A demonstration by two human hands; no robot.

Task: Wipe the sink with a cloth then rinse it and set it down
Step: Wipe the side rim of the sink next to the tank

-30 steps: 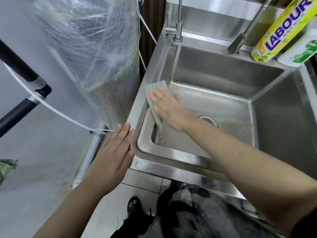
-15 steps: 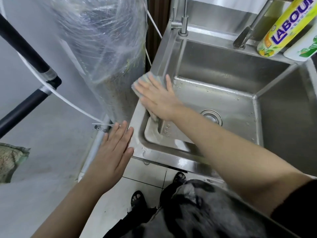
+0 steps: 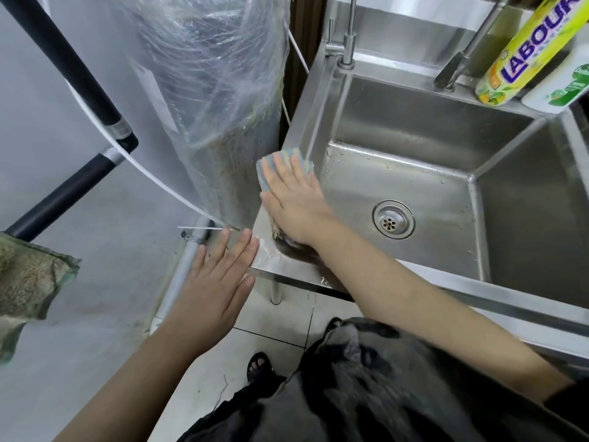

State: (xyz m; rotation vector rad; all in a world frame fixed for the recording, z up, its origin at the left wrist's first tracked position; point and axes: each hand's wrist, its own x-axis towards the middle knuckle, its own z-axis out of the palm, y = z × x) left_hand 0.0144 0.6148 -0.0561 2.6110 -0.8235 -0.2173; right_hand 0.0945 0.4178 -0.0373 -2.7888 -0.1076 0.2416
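While flat right hand (image 3: 296,202) presses striped cloth (image 3: 271,169) to steel sink (image 3: 314,103) rim, left hand (image 3: 216,282) spread, maybe touching.

Single head-worn wide-angle view, looking forward and steeply down, close above the sink (image 3: 414,122)

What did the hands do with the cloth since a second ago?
The right hand slid the cloth up from the left inner wall of the sink onto its left rim, still pressing it flat. The left hand stayed flat at the sink's front-left corner.
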